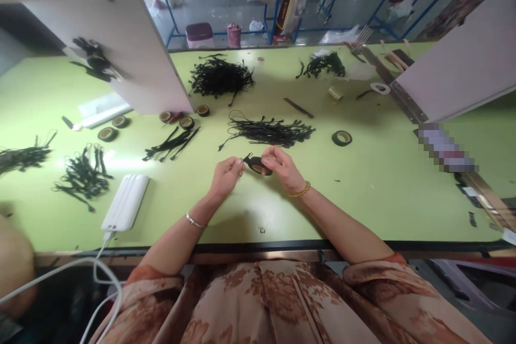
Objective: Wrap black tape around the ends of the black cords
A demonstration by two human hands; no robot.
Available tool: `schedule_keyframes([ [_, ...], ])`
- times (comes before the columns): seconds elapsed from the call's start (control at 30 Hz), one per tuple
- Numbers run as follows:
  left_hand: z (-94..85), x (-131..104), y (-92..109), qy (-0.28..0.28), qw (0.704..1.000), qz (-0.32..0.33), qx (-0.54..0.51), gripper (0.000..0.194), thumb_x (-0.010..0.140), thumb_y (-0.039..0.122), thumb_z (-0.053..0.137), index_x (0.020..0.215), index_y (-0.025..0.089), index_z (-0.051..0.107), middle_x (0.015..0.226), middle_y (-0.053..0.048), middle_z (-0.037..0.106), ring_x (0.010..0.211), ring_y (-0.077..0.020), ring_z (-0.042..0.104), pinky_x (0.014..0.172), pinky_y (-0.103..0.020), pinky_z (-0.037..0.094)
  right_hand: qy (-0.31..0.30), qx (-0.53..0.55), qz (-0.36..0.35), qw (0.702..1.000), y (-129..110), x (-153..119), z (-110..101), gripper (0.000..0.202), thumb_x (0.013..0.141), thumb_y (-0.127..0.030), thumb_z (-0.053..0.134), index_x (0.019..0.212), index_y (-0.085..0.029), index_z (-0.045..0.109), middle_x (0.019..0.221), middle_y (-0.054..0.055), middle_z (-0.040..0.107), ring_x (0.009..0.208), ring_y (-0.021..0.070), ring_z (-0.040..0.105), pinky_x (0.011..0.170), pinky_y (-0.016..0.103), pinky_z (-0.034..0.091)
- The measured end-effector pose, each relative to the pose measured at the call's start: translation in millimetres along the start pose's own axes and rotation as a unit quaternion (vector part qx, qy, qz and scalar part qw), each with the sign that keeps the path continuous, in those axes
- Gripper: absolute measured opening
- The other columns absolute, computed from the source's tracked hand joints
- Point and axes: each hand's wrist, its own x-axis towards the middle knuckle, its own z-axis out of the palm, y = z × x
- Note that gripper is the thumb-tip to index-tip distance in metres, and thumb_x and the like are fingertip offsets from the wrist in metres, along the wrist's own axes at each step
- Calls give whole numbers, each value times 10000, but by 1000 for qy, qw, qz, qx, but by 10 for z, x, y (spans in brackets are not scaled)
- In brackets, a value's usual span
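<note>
My right hand (281, 167) grips a roll of black tape (260, 166) by its right side, over the green table (322, 199). At the roll's left, my left hand (228, 174) is pinched on a thin black piece (248, 158), too small to tell whether it is tape or cable. Just beyond my hands lies a bundle of black cables (274, 131). Another tape roll (342, 138) lies flat to the right of them.
A large cable pile (221, 76) sits at the back. More cables (86, 174), tape rolls (107, 134) and a white power bank (126, 202) lie left. Upright white panels (133, 54) stand on both sides. Part of another person (14, 258) shows at left.
</note>
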Motion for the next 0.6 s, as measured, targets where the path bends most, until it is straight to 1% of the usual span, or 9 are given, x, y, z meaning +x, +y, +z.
schedule_keyframes([
  [0.07, 12, -14, 26, -21, 999, 4, -46, 380, 855, 500, 522, 656, 177, 511, 585, 26, 484, 546, -92, 373, 544, -236, 317, -12, -41, 10, 999, 32, 5, 21, 423, 790, -588, 657, 919, -201, 547, 615, -22, 615, 527, 127, 533, 545, 272, 411],
  [0.13, 28, -29, 48, -66, 995, 8, -73, 382, 864, 509, 527, 683, 172, 518, 603, 30, 489, 551, -85, 365, 551, -232, 315, -25, -63, 20, 997, 53, 6, 32, 430, 803, -587, 642, 974, -197, 587, 593, -30, 594, 494, 120, 507, 504, 262, 383],
  [0.2, 36, -34, 55, -107, 991, 17, -72, 381, 880, 499, 518, 693, 167, 522, 618, 31, 493, 567, -83, 370, 573, -232, 321, -42, -69, 23, 997, 65, 5, 30, 421, 808, -561, 644, 1012, -193, 621, 567, -37, 568, 476, 118, 485, 481, 258, 363],
  [0.27, 35, -31, 49, -130, 990, 21, -43, 375, 896, 477, 499, 687, 166, 519, 623, 30, 493, 583, -87, 380, 594, -235, 329, -53, -74, 20, 996, 75, 6, 20, 380, 810, -522, 649, 978, -181, 643, 539, -41, 545, 459, 112, 457, 470, 254, 345],
  [0.33, 30, -35, 47, -128, 992, 19, 9, 361, 904, 447, 482, 676, 169, 508, 620, 30, 486, 590, -93, 385, 598, -239, 330, -47, -97, 15, 994, 87, 8, 10, 327, 806, -481, 655, 905, -169, 647, 536, -37, 546, 456, 105, 443, 474, 251, 341],
  [0.4, 29, -58, 60, -108, 991, 24, 73, 309, 905, 405, 479, 706, 172, 524, 628, 30, 493, 599, -101, 397, 601, -243, 335, -24, -142, -1, 990, 102, 8, 9, 284, 791, -442, 667, 845, -164, 648, 571, -21, 576, 487, 106, 460, 502, 253, 359],
  [0.47, 34, -96, 86, -80, 988, 41, 122, 205, 898, 349, 494, 821, 175, 571, 687, 22, 547, 634, -110, 439, 629, -246, 357, -1, -191, -33, 981, 121, 4, 19, 246, 778, -407, 677, 815, -165, 659, 624, -3, 611, 543, 115, 487, 549, 259, 390],
  [0.53, 44, -130, 108, -70, 988, 43, 128, 150, 899, 304, 487, 930, 183, 570, 750, 11, 597, 670, -117, 487, 655, -249, 381, 6, -220, -58, 974, 138, -5, 34, 224, 793, -394, 662, 793, -170, 662, 675, 12, 642, 581, 127, 514, 587, 273, 416],
  [0.6, 50, -143, 115, -85, 990, 30, 109, 135, 907, 289, 461, 893, 184, 545, 719, 16, 583, 650, -113, 480, 639, -246, 379, 4, -230, -74, 970, 150, -16, 45, 218, 803, -392, 656, 797, -174, 665, 708, 25, 659, 612, 141, 538, 606, 284, 430],
])
